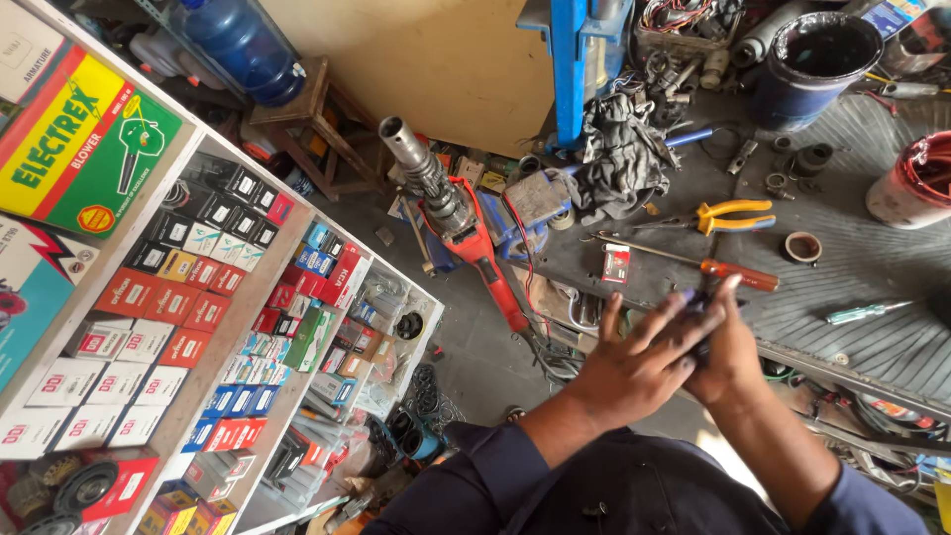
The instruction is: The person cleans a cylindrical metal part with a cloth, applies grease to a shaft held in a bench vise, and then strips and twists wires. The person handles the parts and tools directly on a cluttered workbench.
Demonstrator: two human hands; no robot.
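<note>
Workbench (872, 258), grey ribbed surface, occupies the right of the scene, cluttered with tools. Shelving unit (213, 327) on the left holds rows of small red, white and blue cartons. Blue water bottle (243, 45) lies at far left beside a wooden stool (312, 124). Black bucket (822, 59) stands at the far right of the bench; red paint tin (916, 183) sits at the right edge. Red power tool (466, 233), gear shaft exposed, lies centre, just left of the bench. Grey rag (619, 159) is heaped on the far bench. Left hand (639, 362) and right hand (728, 347) meet at the near edge of the bench, pressed together around a small dark part (698, 302), mostly hidden. Left fingers are spread over it; right hand is closed behind it. Orange-handled screwdriver (693, 263) lies just beyond the hands; yellow pliers (728, 216) farther; green screwdriver (862, 313) to the right.
</note>
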